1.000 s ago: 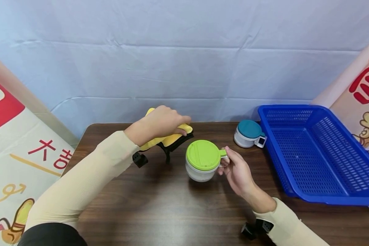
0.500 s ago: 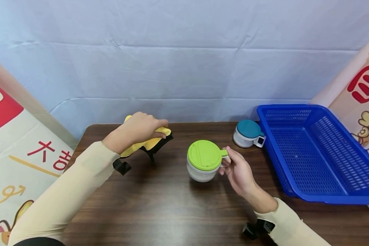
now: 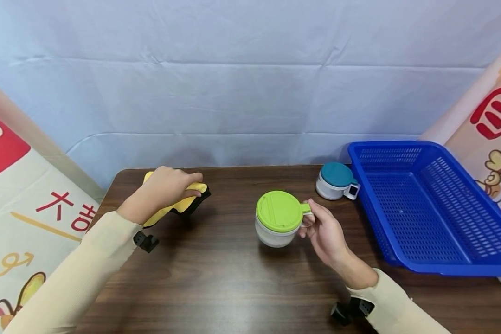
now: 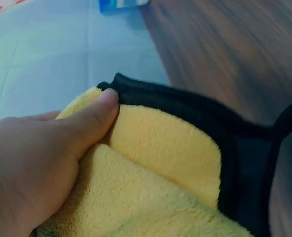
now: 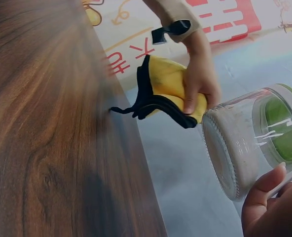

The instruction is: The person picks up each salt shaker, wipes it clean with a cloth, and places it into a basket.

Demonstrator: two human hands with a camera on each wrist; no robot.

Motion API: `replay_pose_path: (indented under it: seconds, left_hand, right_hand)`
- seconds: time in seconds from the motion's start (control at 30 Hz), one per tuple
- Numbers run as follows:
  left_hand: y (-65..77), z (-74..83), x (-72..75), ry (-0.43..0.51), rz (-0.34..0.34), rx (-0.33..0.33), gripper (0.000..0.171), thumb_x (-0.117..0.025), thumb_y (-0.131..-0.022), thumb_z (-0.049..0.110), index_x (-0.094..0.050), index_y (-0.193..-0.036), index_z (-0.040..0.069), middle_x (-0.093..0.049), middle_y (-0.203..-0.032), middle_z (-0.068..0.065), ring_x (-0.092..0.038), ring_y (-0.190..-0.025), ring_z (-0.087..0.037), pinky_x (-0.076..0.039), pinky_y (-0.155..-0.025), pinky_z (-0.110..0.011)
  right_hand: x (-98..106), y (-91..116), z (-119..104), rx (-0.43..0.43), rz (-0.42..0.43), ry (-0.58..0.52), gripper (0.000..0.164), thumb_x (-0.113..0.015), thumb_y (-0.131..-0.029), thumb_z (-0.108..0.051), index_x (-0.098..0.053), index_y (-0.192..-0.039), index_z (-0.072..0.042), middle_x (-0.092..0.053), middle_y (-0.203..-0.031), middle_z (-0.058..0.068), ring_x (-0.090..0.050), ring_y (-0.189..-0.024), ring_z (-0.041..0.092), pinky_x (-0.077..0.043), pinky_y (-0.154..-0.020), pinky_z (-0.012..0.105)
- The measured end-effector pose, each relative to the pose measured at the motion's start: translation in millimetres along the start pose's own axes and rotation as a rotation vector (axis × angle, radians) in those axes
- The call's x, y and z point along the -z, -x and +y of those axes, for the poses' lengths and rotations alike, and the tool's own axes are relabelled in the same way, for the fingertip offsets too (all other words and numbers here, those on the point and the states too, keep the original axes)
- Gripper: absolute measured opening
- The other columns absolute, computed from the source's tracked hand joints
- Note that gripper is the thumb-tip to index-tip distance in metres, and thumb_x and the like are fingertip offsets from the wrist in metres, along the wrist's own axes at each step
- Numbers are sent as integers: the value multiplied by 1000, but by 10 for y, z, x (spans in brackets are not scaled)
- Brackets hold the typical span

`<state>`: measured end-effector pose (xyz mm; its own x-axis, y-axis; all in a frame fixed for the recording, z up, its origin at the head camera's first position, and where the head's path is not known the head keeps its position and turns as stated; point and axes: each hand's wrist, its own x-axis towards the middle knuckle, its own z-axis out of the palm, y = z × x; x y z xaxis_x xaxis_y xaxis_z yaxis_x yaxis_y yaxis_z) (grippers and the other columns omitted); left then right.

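Observation:
My left hand (image 3: 164,188) pinches a yellow cloth (image 4: 161,148) with black edging, thumb on top near the border. In the right wrist view the cloth (image 5: 168,81) hangs in folds, a thin black loop trailing toward the tabletop. My right hand (image 3: 325,232) grips the handle of a clear jar with a light green lid (image 3: 279,211), held upright above the table's middle. Through the jar's wall (image 5: 239,143) a pale content shows at the bottom in the right wrist view. Behind it to the right stands a similar jar with a teal lid (image 3: 338,175).
A blue plastic basket (image 3: 394,250) with perforated walls stands on the right of the brown wooden table (image 3: 234,283), next to the teal-lidded jar. A pale cloth backdrop (image 3: 242,93) rises behind the table's far edge. Printed sheets hang at both sides.
My left hand has moved left and slightly toward me with the yellow cloth, away from the green-lidded jar. The right hand and its jar have stayed nearly in place.

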<state>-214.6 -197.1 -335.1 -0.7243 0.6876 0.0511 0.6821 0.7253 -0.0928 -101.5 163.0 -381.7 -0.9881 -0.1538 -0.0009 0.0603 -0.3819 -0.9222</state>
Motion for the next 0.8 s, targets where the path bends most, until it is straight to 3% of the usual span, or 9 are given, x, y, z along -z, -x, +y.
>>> replay_pose_path:
  seconds: [0.13, 0.37, 0.6, 0.8]
  left_hand:
    - [98, -11, -167, -32, 47, 28, 31, -76, -92, 37, -57, -94, 13, -36, -49, 5, -33, -40, -13, -21, -43, -28]
    - [189, -3, -477, -20, 17, 109, 30, -73, -95, 37, -56, -94, 12, -41, -53, 6, -40, -43, -13, -28, -42, -30]
    - [242, 33, -699, 19, 39, 144, 29, -71, -97, 36, -53, -91, 13, -40, -54, 5, -41, -43, -13, -28, -42, -30]
    - [267, 6, -862, 106, -43, 172, 30, -66, -99, 41, -60, -105, 12, -42, -57, 6, -41, -46, -12, -28, -43, -30]
  right_hand:
    - [8, 5, 3, -5, 7, -3, 44, -30, -113, -29, -32, -73, -10, -22, -73, 7, -23, -65, 21, -32, -58, 26]
    - [42, -3, 12, 2, 3, -7, 44, -30, -113, -28, -32, -73, -11, -21, -73, 7, -21, -65, 21, -31, -58, 26]
    - [80, -25, 29, -3, 15, -4, 44, -30, -113, -28, -32, -73, -11, -21, -73, 6, -21, -66, 20, -32, -58, 25]
    - [101, -33, 42, -17, 22, 0, 44, -29, -113, -28, -32, -73, -12, -21, -73, 6, -22, -66, 20, -33, -58, 25]
